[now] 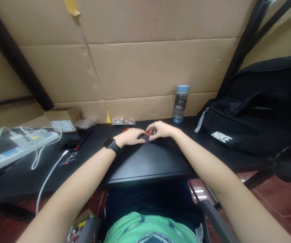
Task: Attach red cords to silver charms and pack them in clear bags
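Both of my hands are together over the middle of the black table. Between them is a small shiny packet with dark and red contents, too small to make out. My left hand, below a black wristwatch, grips the packet's left side, fingers curled at its far edge. From the right, my right hand pinches the packet, its fingers bent and thumb on the near side. Some red stringy pieces lie just behind my left hand. Fingertips of both hands are partly hidden.
Two small clear packets lie by the cardboard wall. A water bottle stands behind my right hand, with a black bag farther right. At left are a power strip, white cables, a cardboard box, a pen and a keyring.
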Motion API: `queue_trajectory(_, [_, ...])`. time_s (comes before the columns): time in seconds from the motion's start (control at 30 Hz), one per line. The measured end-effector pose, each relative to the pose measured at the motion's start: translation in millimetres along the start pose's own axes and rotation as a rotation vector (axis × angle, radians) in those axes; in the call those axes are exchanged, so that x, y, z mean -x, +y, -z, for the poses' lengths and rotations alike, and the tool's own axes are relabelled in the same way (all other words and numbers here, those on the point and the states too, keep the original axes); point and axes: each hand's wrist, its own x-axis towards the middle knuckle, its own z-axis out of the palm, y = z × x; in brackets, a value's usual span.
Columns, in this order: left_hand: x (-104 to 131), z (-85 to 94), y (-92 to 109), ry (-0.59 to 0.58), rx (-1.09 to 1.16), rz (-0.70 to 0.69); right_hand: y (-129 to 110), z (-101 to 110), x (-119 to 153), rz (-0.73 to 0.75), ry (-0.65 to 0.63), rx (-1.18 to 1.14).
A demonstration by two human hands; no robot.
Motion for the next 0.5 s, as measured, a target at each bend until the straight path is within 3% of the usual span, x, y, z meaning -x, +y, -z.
queue_trajectory(0.27, [1.8, 2.5, 0.0, 0.004, 0.043, -0.023, 16.8, 4.4, 1.7, -0.038, -0.155, -0.286])
queue_trajectory(0.5, [1.2, 2.6, 0.0, -0.001, 0.052, -0.017, 30.9, 3.5, 1.8, -0.12, -0.164, -0.462])
